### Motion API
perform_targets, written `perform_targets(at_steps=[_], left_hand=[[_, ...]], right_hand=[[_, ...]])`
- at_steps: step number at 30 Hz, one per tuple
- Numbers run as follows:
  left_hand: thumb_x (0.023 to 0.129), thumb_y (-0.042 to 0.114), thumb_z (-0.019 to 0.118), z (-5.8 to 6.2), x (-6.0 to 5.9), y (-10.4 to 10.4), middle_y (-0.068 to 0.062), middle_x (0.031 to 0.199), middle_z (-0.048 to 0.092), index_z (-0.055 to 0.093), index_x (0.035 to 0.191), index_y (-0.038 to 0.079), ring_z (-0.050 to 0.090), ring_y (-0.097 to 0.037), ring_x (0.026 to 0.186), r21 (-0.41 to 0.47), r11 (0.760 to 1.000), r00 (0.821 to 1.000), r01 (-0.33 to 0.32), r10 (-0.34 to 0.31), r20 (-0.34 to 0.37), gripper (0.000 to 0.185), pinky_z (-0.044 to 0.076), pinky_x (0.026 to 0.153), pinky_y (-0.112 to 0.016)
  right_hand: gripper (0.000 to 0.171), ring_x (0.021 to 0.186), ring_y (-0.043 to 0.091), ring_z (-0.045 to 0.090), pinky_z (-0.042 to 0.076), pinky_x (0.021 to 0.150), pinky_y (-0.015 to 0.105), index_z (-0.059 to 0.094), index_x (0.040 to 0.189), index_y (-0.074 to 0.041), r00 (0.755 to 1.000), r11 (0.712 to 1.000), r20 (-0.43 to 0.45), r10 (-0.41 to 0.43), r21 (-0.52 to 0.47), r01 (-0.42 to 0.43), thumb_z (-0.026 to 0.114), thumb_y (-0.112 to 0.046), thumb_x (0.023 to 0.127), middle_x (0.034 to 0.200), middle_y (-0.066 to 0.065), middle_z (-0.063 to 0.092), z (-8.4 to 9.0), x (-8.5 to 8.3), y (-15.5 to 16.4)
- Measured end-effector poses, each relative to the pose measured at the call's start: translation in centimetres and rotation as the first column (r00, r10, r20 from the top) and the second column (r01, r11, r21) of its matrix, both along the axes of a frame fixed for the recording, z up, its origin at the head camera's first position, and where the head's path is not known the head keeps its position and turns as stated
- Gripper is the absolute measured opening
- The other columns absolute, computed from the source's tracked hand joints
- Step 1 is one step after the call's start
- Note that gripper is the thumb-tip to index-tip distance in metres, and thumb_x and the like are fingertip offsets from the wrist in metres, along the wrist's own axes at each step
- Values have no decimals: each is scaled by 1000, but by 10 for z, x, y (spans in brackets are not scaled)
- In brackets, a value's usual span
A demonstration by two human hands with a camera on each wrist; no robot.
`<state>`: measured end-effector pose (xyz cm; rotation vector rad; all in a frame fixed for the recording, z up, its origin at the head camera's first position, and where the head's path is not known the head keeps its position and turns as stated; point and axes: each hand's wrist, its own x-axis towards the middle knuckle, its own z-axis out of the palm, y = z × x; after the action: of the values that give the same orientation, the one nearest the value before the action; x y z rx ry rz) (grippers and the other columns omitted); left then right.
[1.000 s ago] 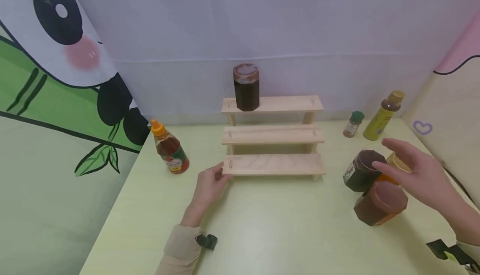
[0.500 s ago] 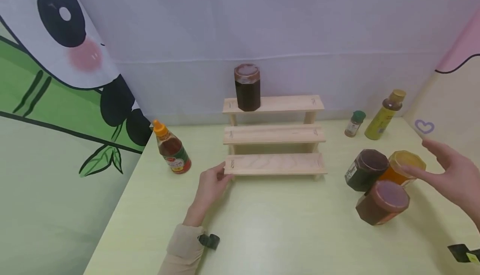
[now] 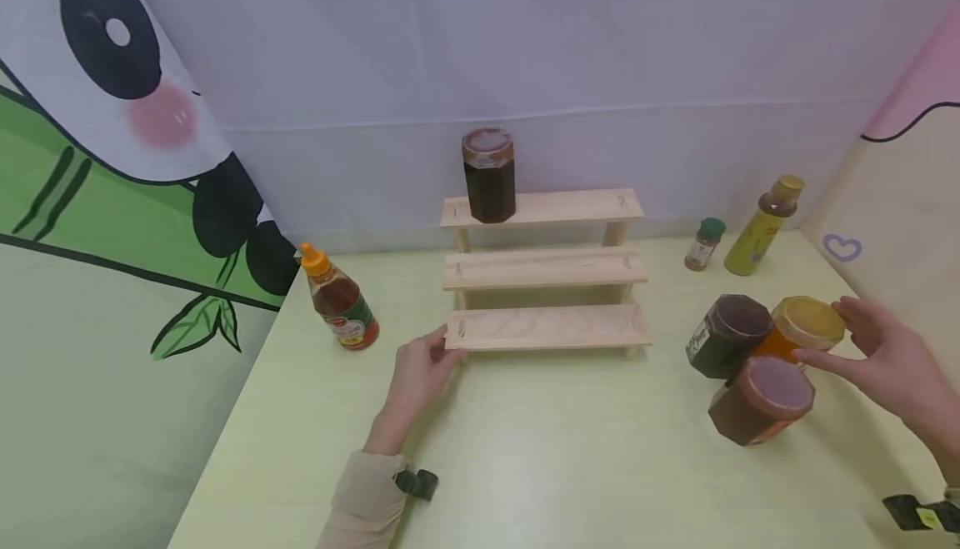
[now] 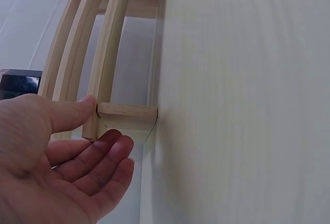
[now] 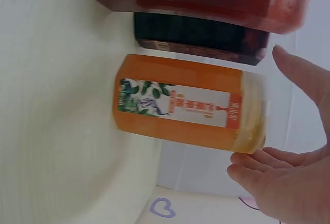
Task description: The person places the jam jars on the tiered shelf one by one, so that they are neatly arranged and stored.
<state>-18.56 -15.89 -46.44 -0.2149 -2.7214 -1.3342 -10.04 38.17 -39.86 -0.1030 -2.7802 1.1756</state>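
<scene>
My left hand (image 3: 423,376) grips the left end of the lowest step of a three-tier wooden rack (image 3: 547,328). In the left wrist view, its thumb lies on the step's edge, with the fingers curled beneath. On the top step stands a dark jar (image 3: 490,182). At the right, my right hand (image 3: 892,357) is spread around the lid of an orange honey jar (image 5: 178,100). Its fingertips are right at the lid's side, and the thumb stands apart across from them. Beside the honey jar are a dark labelled jar (image 3: 729,336) and a reddish-brown jar (image 3: 761,403).
An orange-capped sauce bottle (image 3: 341,299) stands left of the rack. At the back right are a small green-capped shaker (image 3: 705,245) and a yellow-green bottle (image 3: 761,228). A white cloth backdrop (image 3: 570,41) hangs behind the table (image 3: 540,449).
My right hand drew back to the right from above the jars, then came in leftward to the honey jar's lid. My left hand stays on the rack.
</scene>
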Motion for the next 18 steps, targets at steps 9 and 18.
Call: perform_targets(at_steps=[9, 18], left_hand=[[85, 15, 74, -1, -1, 0, -17, 98, 69, 54, 128, -9, 68, -22, 83, 11, 1000, 999, 25, -24, -23, 53, 56, 70, -31], [86, 17, 73, 1, 0, -1, -17, 99, 69, 54, 129, -7, 68, -21, 84, 6, 1000, 1000, 11, -11, 3, 53, 55, 71, -31]], right_hand=[[79, 123, 55, 31, 26, 82, -1, 36, 140, 6, 999, 1000, -34, 2, 25, -2, 79, -21, 81, 134, 14, 47, -22, -6, 9], [72, 106, 61, 44, 43, 63, 15, 40, 128, 18, 1000, 996, 4, -18, 91, 17, 79, -19, 80, 121, 44, 45, -41, -14, 15]])
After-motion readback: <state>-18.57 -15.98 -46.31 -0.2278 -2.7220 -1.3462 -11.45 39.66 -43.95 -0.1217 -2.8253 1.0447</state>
